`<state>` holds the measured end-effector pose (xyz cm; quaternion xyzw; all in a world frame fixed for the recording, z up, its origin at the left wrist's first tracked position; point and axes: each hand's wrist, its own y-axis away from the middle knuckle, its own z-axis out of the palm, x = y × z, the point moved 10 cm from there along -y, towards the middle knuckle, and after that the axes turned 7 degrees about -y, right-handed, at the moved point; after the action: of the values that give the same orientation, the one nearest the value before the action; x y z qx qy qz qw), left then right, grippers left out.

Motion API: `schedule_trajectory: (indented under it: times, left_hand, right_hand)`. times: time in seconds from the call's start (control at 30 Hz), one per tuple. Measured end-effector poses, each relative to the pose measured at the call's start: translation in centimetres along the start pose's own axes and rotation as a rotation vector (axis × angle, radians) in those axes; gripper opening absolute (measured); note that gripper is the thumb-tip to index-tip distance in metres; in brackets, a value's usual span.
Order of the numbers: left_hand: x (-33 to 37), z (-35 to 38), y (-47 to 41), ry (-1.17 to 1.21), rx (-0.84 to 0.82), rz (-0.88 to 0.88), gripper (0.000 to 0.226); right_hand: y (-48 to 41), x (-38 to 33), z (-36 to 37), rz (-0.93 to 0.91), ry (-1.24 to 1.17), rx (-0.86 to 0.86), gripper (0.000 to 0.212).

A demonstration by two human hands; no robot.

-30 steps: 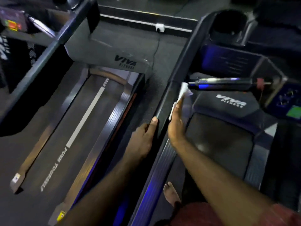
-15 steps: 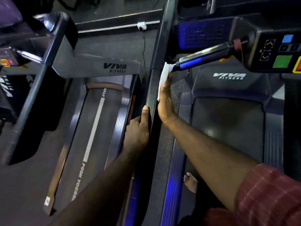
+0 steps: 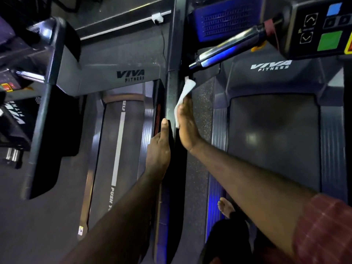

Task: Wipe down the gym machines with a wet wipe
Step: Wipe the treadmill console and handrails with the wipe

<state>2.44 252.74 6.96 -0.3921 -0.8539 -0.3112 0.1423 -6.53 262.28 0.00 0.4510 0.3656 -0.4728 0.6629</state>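
Along the side rail (image 3: 172, 88) our right hand (image 3: 187, 128) pressed the wet wipe (image 3: 185, 91) with straight fingers, unpinched, so it might slip; our left hand (image 3: 159, 147) perhaps gripped, fingers hidden.

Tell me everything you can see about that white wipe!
The wipe is a small, thin white sheet, soft and crumpled-looking. It lies against the right side of the dark rail, pressed there by the straight fingers of the right hand. Its top end sticks out past the fingertips, just below the shiny handlebar. Whether it is wet cannot be seen.
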Motion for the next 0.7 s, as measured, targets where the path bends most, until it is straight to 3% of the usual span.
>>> schedule_trajectory:
  times: [0.1, 0.2, 0.27, 0.37, 0.53, 0.63, 0.7]
  left_hand:
    - [-0.1, 0.0, 0.0, -0.024, -0.002, 0.004, 0.091]
    - [0.0, -0.2, 0.0, -0.04, 0.007, 0.017, 0.079]
    - [0.1, -0.3, 0.0, -0.054, 0.024, 0.032, 0.077]
    - [-0.1, -0.5, 0.2, -0.034, 0.029, 0.032, 0.085]
    - [-0.6, -0.4, -0.1, -0.04, 0.035, 0.042, 0.069]
    - [-1.2, -0.1, -0.6, -0.052, 0.023, 0.022, 0.081]
    - [-1.3, 0.0, -0.6, -0.029, 0.021, 0.022, 0.087]
  right_hand:
    - [1.1, 0.8, -0.5, 0.041, -0.073, -0.031, 0.072]
    - [7.9, 4.7, -0.3, 0.233, -0.129, -0.047, 0.079]
    - [13.9, 6.9, 0.4, 0.349, -0.143, -0.116, 0.066]
    - [17.9, 5.6, 1.5, 0.267, 0.001, -0.193, 0.072]
    - [9.9, 0.7, 0.8, 0.04, -0.073, -0.044, 0.052]
    - [11.5, 2.4, 0.4, 0.157, -0.113, 0.016, 0.069]
    - [16.6, 4.4, 0.6, 0.209, -0.179, 0.049, 0.058]
